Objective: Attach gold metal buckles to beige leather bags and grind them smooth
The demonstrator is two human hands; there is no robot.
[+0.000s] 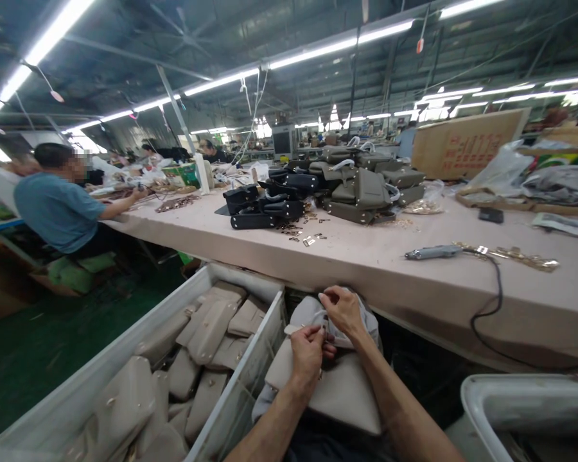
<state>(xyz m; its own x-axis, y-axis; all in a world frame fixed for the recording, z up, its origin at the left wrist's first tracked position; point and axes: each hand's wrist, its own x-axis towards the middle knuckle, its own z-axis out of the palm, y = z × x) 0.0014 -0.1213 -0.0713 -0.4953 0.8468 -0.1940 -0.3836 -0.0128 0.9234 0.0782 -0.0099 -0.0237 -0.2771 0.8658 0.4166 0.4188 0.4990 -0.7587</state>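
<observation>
Place: handbag factory floor.
Signs: long worktable [376, 256]; stacked bags [356, 186] at 12 o'clock; seated worker [58, 205] at 10 o'clock; strip lights [337, 45] overhead.

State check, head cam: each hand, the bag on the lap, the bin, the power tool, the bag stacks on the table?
left hand: closed, pinching the beige bag's top edge
right hand: closed, gripping the same edge
beige bag: flat on the lap, below the table edge
white bin: open, filled with beige bags
power tool: lying on the table, corded, untouched
black bags: stacked on table
olive bags: stacked on table
</observation>
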